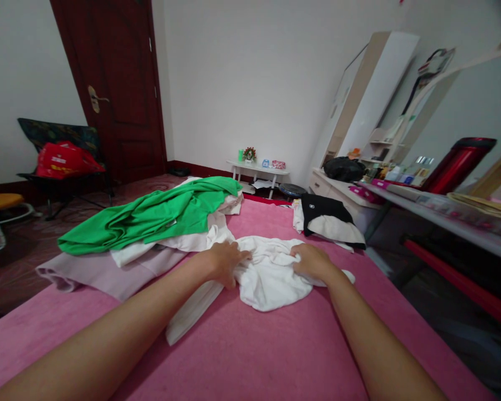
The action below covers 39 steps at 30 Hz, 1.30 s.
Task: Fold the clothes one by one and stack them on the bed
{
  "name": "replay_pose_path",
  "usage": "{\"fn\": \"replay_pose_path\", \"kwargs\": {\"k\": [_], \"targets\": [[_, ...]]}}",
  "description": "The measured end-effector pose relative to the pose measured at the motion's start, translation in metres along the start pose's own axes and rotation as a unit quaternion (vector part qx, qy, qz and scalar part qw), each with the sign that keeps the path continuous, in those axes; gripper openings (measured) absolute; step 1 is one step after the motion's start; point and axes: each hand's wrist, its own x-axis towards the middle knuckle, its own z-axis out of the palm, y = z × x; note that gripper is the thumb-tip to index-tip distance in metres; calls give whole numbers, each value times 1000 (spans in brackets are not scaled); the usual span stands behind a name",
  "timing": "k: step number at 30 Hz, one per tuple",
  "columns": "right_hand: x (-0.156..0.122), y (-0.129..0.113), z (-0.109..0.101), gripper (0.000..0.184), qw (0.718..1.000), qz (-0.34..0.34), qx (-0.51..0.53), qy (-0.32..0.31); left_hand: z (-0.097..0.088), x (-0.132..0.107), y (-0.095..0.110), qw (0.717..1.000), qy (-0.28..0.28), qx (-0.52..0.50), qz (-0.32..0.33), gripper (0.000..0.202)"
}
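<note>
A crumpled white garment (271, 281) lies on the pink bed cover, one long piece of it trailing toward the lower left. At its left side, my left hand (224, 263) is closed on the fabric, with the thumb and fingers partly hidden in the folds. My right hand (312, 262) pinches the cloth at the upper right side. Beyond my left hand is a heap with a green garment (162, 214) on top. White clothes and a pale lilac garment (112, 273) stick out under it.
A folded stack with a black garment (328, 211) sits at the right edge of the pink bed cover (242, 351). To the right stands a cluttered grey table (438, 214). A low white table (256, 167) is by the far wall, and a chair holds a red bag (64, 160).
</note>
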Motion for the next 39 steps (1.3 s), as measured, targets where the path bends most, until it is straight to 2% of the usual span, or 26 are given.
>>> {"fn": "replay_pose_path", "kwargs": {"k": [3, 7, 9, 11, 12, 15, 17, 19, 23, 29, 35, 39], "targets": [[2, 1, 3, 27, 997, 30, 35, 69, -1, -1, -1, 1000, 5, -7, 0, 84], [10, 7, 4, 23, 977, 51, 95, 184, 1, 0, -3, 1000, 11, 1, 11, 77], [14, 11, 4, 20, 971, 39, 126, 199, 6, 4, -5, 999, 22, 19, 16, 74], [16, 15, 5, 26, 975, 9, 153, 162, 15, 9, -7, 997, 52, 52, 7, 71], [16, 17, 5, 38, 979, -11, 162, 126, 20, 12, -8, 995, 73, 68, -3, 69], [14, 20, 9, 98, 987, -51, 153, 18, 33, 20, -11, 988, 121, 95, -27, 60], [12, 18, 13, 118, 990, -47, 134, -16, 38, 23, -12, 986, 132, 96, -27, 56], [12, 16, 16, 118, 992, -38, 121, -16, 39, 23, -13, 986, 133, 97, -23, 56], [14, 15, 19, 108, 993, -23, 114, 5, 38, 23, -13, 986, 129, 99, -21, 57], [17, 16, 20, 95, 993, 1, 115, -11, 30, 19, -11, 991, 95, 94, -21, 63], [19, 18, 25, 101, 993, 7, 119, 24, 11, 7, -11, 997, 25, 63, 28, 82], [21, 20, 26, 102, 992, -16, 123, 20, 7, 4, -10, 998, 13, 56, 22, 82]]}}
